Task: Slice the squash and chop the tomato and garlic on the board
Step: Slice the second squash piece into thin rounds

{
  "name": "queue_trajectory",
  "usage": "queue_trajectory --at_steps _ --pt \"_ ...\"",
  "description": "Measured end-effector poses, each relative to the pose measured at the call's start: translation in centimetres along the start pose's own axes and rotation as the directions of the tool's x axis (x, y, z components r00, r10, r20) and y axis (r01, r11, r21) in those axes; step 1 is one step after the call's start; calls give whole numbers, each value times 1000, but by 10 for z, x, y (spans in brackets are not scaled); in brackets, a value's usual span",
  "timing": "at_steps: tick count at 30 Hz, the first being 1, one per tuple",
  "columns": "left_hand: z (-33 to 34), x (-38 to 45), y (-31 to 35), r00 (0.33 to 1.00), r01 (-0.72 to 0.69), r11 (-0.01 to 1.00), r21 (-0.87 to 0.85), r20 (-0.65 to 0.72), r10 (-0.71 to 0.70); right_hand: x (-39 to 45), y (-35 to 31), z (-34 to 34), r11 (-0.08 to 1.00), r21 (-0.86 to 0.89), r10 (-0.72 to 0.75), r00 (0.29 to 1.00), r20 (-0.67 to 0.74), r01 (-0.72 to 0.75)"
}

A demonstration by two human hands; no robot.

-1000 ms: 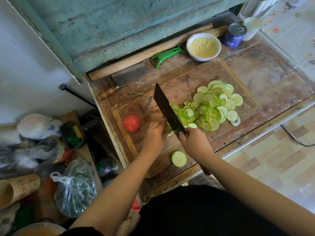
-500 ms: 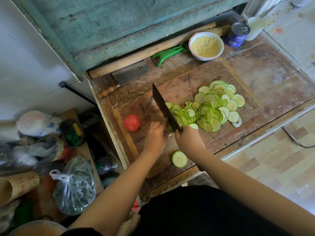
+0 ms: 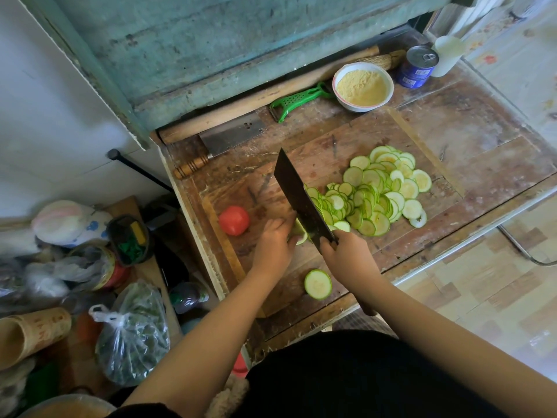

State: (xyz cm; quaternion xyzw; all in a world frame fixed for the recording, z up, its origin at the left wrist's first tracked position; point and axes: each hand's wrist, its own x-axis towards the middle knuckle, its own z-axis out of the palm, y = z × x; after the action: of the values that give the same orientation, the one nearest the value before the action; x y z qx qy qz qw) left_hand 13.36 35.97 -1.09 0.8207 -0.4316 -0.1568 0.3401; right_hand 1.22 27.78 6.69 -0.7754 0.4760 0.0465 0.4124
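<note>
On the worn wooden board (image 3: 328, 164) my right hand (image 3: 346, 254) grips the handle of a dark cleaver (image 3: 298, 197), whose blade stands edge-down against a small green squash end piece (image 3: 300, 233). My left hand (image 3: 274, 242) holds that piece with curled fingers, just left of the blade. A heap of thin squash slices (image 3: 376, 194) spreads to the right of the blade. One thick round squash piece (image 3: 318, 284) lies near the board's front edge. A red tomato (image 3: 234, 220) sits at the board's left. No garlic is visible.
A second cleaver (image 3: 229, 138), a rolling pin (image 3: 271, 98), a green peeler (image 3: 298, 101), a bowl of yellow meal (image 3: 362, 86), a blue can (image 3: 417, 66) and a white cup (image 3: 447, 55) line the back. Bags and containers (image 3: 132, 336) crowd the low left area.
The cleaver has shifted a little to the left along the squash piece, and both hands moved with it. The slice heap beside the blade has grown slightly.
</note>
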Motion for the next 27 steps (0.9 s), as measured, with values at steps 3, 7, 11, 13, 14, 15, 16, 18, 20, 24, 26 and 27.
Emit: queue_trajectory --at_steps 3,7,11,13,14,15,16,18,20,24,26,27 --pt "0 0 -2 1000 6 1000 7 -1 -6 -2 0 1 1000 -3 5 1000 14 -5" --pt "1 0 -1 1000 23 1000 0 -8 -23 -3 1 2 1000 4 7 1000 18 -7" --pt "1 0 -1 999 27 1000 -4 -17 -28 -3 1 2 1000 -9 10 1000 22 -10" --pt "3 0 -1 1000 21 1000 -3 -22 -21 -2 1 5 1000 -18 21 999 28 -20" --pt "3 0 -2 999 23 1000 -1 -24 -23 -1 0 6 999 -23 26 999 30 -25" --pt "3 1 -2 999 25 1000 2 -23 -25 0 0 8 999 -27 35 999 30 -34" --pt "3 1 -2 999 26 1000 1 -19 -26 1 0 10 999 -33 42 999 29 -41" --pt "3 1 0 1000 26 1000 -9 -12 -26 7 -1 14 997 -48 56 998 27 -55" --pt "4 0 0 999 33 999 -5 -12 -33 16 -7 20 996 -66 71 997 42 -68" --pt "3 2 0 998 50 999 1 -27 -50 25 -11 23 995 -65 77 996 44 -74" --pt "1 2 0 998 59 998 -16 -21 -60 22 -8 20 997 -33 65 997 39 -64" --pt "1 2 2 998 61 998 -20 -17 -62 21 -7 17 998 -18 58 998 33 -57"
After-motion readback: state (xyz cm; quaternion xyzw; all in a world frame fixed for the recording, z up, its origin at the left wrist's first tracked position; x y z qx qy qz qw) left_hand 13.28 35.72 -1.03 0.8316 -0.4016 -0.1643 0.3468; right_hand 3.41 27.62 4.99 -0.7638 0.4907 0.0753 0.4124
